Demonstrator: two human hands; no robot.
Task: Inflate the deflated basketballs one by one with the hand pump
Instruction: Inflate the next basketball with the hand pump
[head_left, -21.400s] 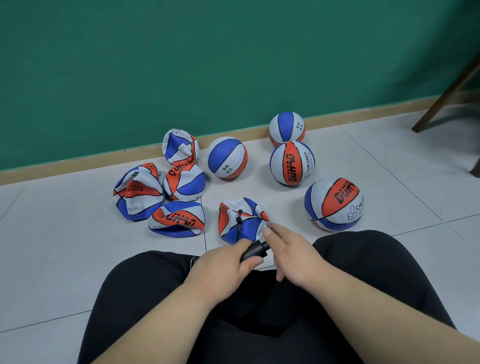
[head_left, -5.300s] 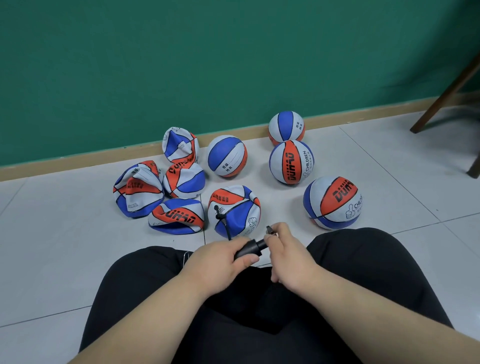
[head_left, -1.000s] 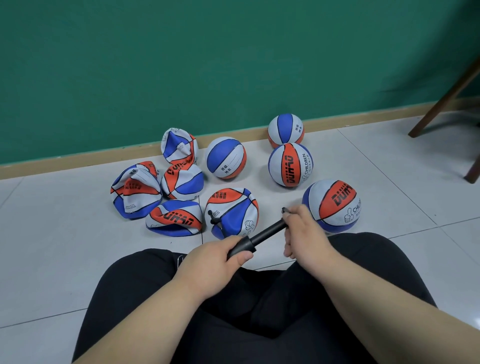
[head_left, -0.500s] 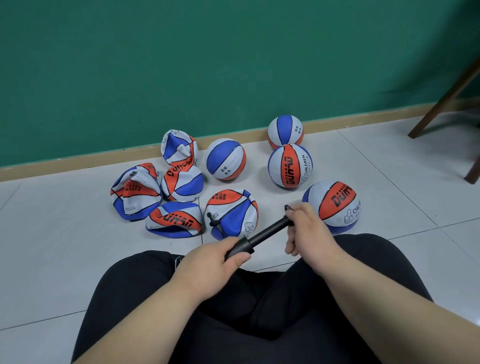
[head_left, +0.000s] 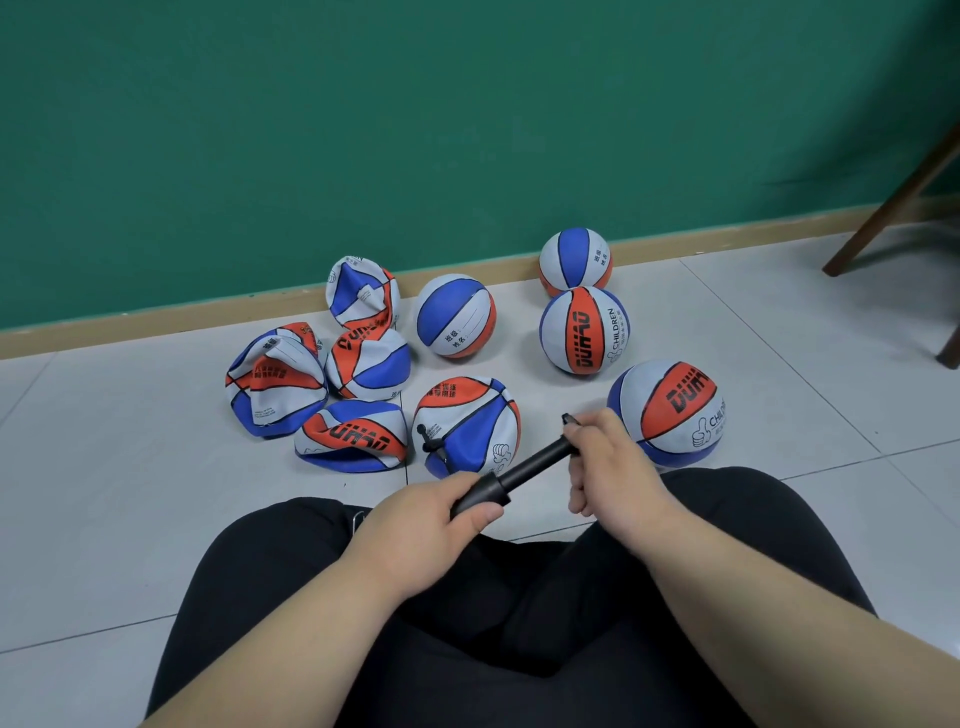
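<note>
I sit on the floor with a black hand pump (head_left: 524, 465) held across my lap. My left hand (head_left: 431, 512) grips the pump's barrel. My right hand (head_left: 610, 462) grips the handle, which is pulled out to the right. A short black hose runs from the pump into a partly filled red, white and blue basketball (head_left: 470, 423) just in front of me. Several crumpled deflated basketballs (head_left: 275, 382) lie to its left. Several round inflated basketballs (head_left: 670, 410) sit to the right and behind.
A green wall with a tan baseboard (head_left: 156, 319) runs behind the balls. Dark wooden chair legs (head_left: 893, 208) stand at the far right. My black trousers (head_left: 519, 597) fill the lower view, on pale floor tiles (head_left: 104, 493).
Over the last second the pump handle has stayed drawn out, with my right hand shifting only slightly. Compared with 21 seconds ago, the connected ball is much rounder.
</note>
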